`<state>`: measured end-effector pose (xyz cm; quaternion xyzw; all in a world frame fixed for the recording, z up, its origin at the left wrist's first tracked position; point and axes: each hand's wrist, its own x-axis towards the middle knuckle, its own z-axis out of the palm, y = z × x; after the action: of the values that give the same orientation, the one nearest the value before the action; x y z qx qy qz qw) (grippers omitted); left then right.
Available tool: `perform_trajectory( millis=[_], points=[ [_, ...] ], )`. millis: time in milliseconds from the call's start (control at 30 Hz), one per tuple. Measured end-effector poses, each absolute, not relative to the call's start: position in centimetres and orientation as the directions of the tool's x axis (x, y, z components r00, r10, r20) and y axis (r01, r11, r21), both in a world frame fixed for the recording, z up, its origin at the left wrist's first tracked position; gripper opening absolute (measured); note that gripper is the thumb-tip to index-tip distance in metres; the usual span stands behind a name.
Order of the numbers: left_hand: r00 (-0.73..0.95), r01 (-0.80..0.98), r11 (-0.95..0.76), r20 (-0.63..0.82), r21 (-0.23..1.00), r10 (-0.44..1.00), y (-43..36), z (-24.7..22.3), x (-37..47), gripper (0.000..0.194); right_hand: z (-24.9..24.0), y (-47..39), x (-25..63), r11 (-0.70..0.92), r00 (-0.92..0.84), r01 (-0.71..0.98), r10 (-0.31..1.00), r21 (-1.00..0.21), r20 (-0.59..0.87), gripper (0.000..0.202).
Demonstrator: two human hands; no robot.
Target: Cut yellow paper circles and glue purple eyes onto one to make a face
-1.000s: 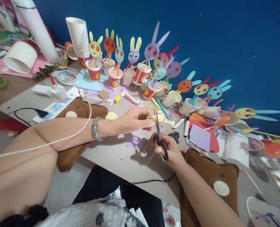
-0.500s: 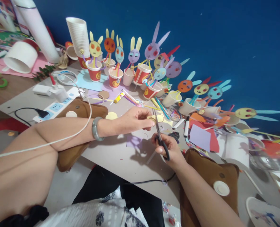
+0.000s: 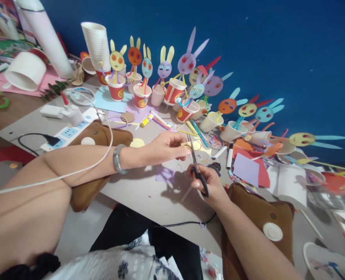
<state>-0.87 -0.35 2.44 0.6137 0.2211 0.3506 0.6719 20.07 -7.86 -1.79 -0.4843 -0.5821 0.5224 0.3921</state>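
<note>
Between thumb and fingers, my left hand (image 3: 172, 147) pinches a small piece of yellow paper (image 3: 185, 145) above the table. My right hand (image 3: 209, 182) grips black-handled scissors (image 3: 200, 181), whose blades point away from me and reach up beside the paper. The two hands are close together but apart. Part of the paper is hidden behind my left fingertips and the blades. Below them on the table lie a purple paper square (image 3: 165, 174) and a yellow paper scrap (image 3: 137, 143).
Paper cups with rabbit faces on stems, such as a red cup (image 3: 116, 91), line the blue wall (image 3: 262, 46). A power strip (image 3: 70, 132) sits left, with a white cable (image 3: 81, 169) over my left arm. Brown cushions (image 3: 260, 210) lie under both arms. Markers (image 3: 230, 156) lie right.
Almost nothing differs. The scissor blades have shifted very slightly beside the yellow paper, while my left hand keeps its place.
</note>
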Motion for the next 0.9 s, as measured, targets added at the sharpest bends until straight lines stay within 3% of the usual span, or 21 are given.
perform_trajectory(
  millis=[533, 900],
  points=[
    [0.615, -0.217, -0.020, 0.153, 0.976, 0.774, -0.23, 2.24, -0.81, 0.019, -2.32, -7.97, 20.48, -0.025, -0.188, 0.160, 0.981, -0.987, -0.055, 0.058],
    [0.635, -0.216, -0.003, 0.143, 0.976, 0.760, -0.26, 2.32, -0.70, 0.020, -2.27, -7.90, 19.98, -0.028, -0.194, 0.076, 0.980, -0.997, -0.042, 0.058]
  ],
)
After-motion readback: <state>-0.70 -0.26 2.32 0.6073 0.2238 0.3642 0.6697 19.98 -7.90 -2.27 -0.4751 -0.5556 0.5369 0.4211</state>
